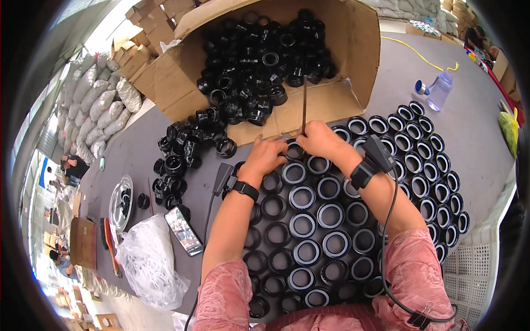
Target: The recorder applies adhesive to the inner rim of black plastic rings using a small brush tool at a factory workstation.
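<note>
My right hand (321,139) is closed around a thin dark rod (305,105), which stands nearly upright and reaches toward the open carton. Just left of it, my left hand (267,156) has its fingers bent against the edge of a black ring (295,149) at the far end of the laid-out rows. The rod's lower end is hidden by my right hand. Under and around my forearms lie many black rings, several with a pale inner band, such as this white-lined ring (303,225). Others, like this plain black ring (274,206), show no pale band.
A tipped cardboard carton (353,60) spills black rings (182,154) onto the grey table (386,71). At left are a metal tray (115,212), a plastic bag (152,259), a phone (183,230) and a red-handled brush (110,248). A bottle (440,91) stands far right, beyond a white crate (469,273).
</note>
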A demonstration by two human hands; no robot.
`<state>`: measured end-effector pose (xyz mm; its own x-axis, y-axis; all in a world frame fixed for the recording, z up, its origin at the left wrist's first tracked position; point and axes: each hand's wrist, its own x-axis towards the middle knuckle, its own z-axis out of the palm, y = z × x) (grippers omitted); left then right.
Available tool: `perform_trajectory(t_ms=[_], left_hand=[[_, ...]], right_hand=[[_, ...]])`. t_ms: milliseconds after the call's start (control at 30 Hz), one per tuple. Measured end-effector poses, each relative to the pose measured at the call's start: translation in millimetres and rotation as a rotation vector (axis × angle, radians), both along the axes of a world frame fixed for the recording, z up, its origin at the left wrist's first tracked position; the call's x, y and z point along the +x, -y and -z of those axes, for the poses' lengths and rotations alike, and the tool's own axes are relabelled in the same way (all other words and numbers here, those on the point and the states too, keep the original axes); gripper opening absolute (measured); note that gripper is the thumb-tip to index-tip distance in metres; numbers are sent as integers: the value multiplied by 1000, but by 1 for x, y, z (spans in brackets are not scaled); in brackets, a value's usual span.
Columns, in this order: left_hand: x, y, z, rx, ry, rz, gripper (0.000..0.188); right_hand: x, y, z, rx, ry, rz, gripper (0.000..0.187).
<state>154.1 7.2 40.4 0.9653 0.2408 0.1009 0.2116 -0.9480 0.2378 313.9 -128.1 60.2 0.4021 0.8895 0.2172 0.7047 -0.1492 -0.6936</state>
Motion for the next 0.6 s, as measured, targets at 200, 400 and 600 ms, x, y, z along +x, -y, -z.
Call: perform_trajectory(t_ms=[200, 400, 600], left_hand=[[3, -5, 11, -31, 76, 24, 23], [4, -9, -1, -81, -47, -28, 26], [9, -4, 6, 98, 177, 97, 25]], right_hand=[[0, -15, 16, 161, 115, 57, 21], [-20, -8, 31, 245, -104, -9, 20], [15, 22, 17, 398, -422, 154, 25]])
